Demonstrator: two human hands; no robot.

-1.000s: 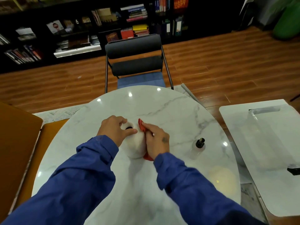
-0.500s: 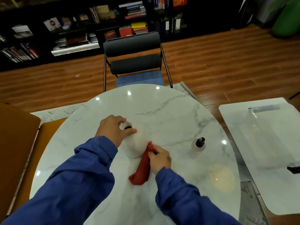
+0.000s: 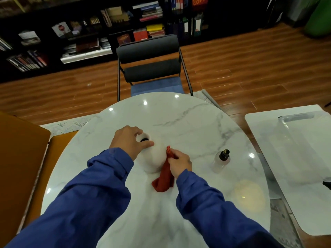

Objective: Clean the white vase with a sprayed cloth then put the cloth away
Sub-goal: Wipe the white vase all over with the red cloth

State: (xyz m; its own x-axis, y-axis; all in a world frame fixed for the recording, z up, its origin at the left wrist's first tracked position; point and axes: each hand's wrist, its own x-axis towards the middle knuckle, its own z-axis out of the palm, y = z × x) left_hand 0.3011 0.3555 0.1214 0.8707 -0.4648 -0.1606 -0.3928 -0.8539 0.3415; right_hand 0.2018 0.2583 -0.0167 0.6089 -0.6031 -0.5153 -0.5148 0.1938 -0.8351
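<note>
Since the frame before, your right hand (image 3: 180, 162) had climbed a little up the right side of the white vase (image 3: 154, 158). Its fingers were curled and pinched the top of the red cloth (image 3: 163, 179) against the vase; the lower end lay on the tabletop (image 3: 188, 122). Your left hand (image 3: 128, 142) gripped the vase neck, fingers bent round the rim. The vase stood near the tabletop's middle, far from every edge, with the spray bottle (image 3: 222, 160) well apart on the right.
</note>
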